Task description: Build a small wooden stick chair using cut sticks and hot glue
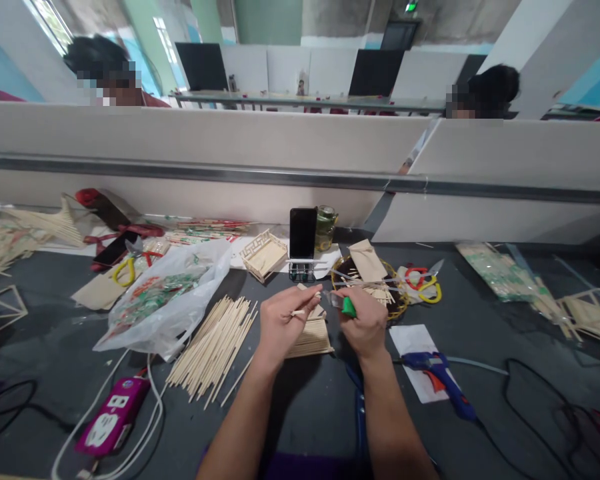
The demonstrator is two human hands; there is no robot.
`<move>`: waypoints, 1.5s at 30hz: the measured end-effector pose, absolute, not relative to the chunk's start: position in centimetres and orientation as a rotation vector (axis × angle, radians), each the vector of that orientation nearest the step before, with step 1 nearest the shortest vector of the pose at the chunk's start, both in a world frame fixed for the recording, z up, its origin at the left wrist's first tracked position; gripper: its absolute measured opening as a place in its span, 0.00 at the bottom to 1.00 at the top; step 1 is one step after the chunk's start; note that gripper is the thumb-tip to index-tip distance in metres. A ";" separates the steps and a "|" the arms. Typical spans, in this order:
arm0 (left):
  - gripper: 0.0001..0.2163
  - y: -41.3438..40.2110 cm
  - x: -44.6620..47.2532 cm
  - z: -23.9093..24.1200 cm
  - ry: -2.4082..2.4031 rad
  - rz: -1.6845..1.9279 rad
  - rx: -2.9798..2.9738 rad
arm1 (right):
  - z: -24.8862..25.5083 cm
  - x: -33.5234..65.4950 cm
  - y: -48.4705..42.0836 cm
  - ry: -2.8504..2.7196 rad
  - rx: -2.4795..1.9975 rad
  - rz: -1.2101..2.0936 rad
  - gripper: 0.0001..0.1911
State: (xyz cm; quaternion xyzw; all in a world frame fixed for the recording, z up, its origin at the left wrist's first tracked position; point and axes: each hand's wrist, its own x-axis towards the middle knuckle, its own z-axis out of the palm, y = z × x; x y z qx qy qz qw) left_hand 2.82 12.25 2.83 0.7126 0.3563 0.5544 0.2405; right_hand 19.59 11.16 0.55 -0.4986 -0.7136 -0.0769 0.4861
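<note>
My left hand (pixel 284 328) is closed in a pinch on a short wooden stick (pixel 298 313), above the middle of the table. Opposite it, my right hand (pixel 367 323) is wrapped round a green-handled knife (pixel 349 307), its short, blurred blade pointing toward the left fingertips. The fingers hide where blade and stick meet, so I cannot tell if they touch. Below the hands lies a flat panel of sticks set side by side (pixel 311 339), partly covered by the left hand. A pile of loose wooden sticks (pixel 213 347) is spread to the left.
Behind stand a small stick-built tray (pixel 265 257), an upright phone (pixel 303 233) and a glass jar (pixel 325 228). At right lie a round basket (pixel 400 313), scissors (pixel 423 285) and a corded blue glue gun (pixel 443 380). A plastic bag (pixel 153 327) and purple power strip (pixel 113 417) are left.
</note>
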 end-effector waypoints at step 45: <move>0.07 11.9 3.2 3.6 0.985 1.578 2.053 | 1.0 18.8 10.9 -1.807 -1.289 -0.303 0.13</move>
